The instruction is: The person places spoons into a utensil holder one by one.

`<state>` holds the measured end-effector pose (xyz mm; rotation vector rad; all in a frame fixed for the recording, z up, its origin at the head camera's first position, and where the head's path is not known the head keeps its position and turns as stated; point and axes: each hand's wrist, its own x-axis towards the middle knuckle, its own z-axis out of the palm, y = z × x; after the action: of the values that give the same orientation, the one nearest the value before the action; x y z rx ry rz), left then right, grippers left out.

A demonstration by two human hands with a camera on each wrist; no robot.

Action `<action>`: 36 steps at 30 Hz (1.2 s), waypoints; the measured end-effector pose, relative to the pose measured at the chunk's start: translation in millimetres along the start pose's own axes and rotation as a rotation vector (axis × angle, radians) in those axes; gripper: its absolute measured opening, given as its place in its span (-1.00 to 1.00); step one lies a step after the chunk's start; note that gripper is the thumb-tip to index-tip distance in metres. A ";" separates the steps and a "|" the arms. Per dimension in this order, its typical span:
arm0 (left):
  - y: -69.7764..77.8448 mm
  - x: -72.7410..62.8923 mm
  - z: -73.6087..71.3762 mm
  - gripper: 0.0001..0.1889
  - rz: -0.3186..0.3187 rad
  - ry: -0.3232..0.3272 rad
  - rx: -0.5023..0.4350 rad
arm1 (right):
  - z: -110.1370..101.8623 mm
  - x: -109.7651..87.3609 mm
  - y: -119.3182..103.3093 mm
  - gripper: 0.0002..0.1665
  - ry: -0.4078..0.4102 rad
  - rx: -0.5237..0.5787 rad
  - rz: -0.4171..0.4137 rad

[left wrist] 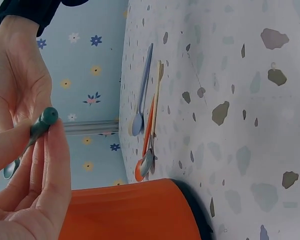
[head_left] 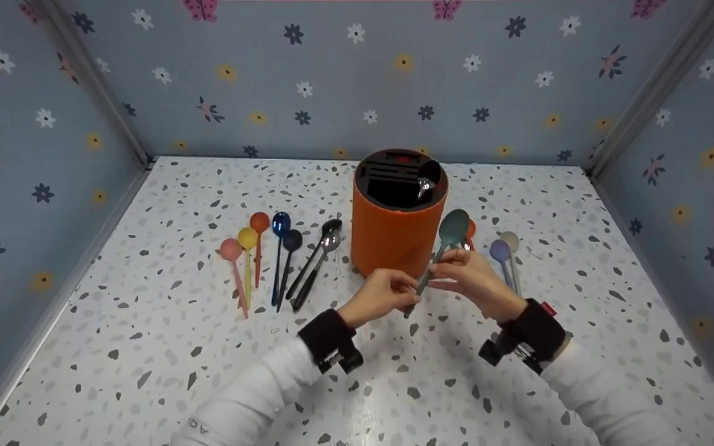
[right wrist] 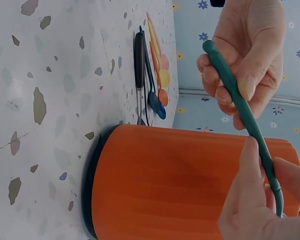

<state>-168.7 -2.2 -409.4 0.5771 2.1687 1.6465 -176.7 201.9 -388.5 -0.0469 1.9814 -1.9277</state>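
A green spoon (head_left: 454, 228) is held at a slant in front of an orange utensil holder (head_left: 394, 241), bowl end up and to the right. My left hand (head_left: 382, 294) pinches the lower part of its handle. Higher up, nearer the bowl, my right hand (head_left: 475, 279) grips the same handle between thumb and fingers. In the right wrist view the green handle (right wrist: 232, 85) runs from one hand to the other, its rounded tip sticking out past the left hand. The left wrist view looks onto that tip (left wrist: 50, 115).
Left of the holder lie several spoons, among them a pink one (head_left: 231, 249), a yellow one (head_left: 247, 238) and a black-handled one (head_left: 330, 240). Right of it are an orange utensil (head_left: 470, 229), a purple spoon (head_left: 500, 250) and a beige one (head_left: 510, 240). A shiny utensil (head_left: 425, 186) stands in the holder's black slotted top.
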 end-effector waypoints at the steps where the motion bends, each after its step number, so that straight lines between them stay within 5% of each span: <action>1: 0.9 0.3 -0.4 -0.78 0.010 0.006 0.005 | -0.2 -0.3 -1.4 -0.96 -0.003 0.005 -0.002; 27: 41.7 12.8 -13.0 -0.77 0.149 0.098 0.154 | -5.0 -3.0 -47.8 -0.89 0.034 0.040 -0.063; 36: 58.6 15.7 -16.6 -0.77 0.142 0.134 0.177 | -3.8 -1.5 -61.5 -0.82 0.073 0.076 -0.075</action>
<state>-184.4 6.3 -349.0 0.7032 2.4400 1.6149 -190.7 202.3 -328.5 -0.0310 1.9769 -2.0780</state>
